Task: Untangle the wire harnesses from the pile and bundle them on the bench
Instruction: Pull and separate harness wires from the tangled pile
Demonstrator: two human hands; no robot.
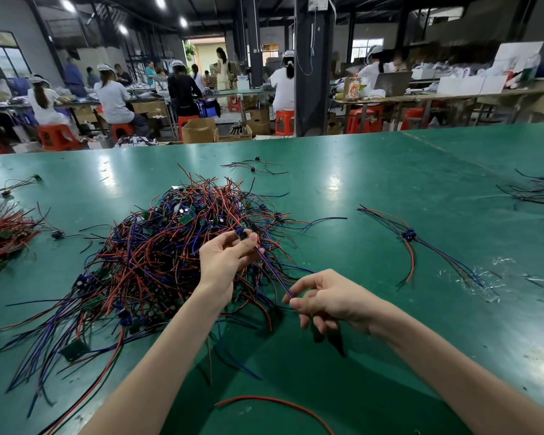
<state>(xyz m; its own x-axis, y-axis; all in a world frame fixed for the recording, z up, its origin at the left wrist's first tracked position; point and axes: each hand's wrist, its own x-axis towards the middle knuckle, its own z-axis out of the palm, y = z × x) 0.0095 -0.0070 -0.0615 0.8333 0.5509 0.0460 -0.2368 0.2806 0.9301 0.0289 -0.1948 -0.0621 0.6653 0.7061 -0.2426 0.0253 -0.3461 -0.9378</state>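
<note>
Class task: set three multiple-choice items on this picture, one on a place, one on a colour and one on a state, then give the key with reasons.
1. Where on the bench does the loose red wire lie?
A. At the far edge
B. Close in, between the forearms
C. At the far right corner

2. What colour is the bench?
A. Grey
B. Green
C. White

3. What is the right hand doing?
A. Lying flat on the bench
B. Hanging idle
C. Pinching a wire

Key:
1 B: the red wire curves over bare bench between the two arms.
2 B: the top is green all over.
3 C: thumb and forefinger pinch a blue wire, whose other end the left hand holds.
</note>
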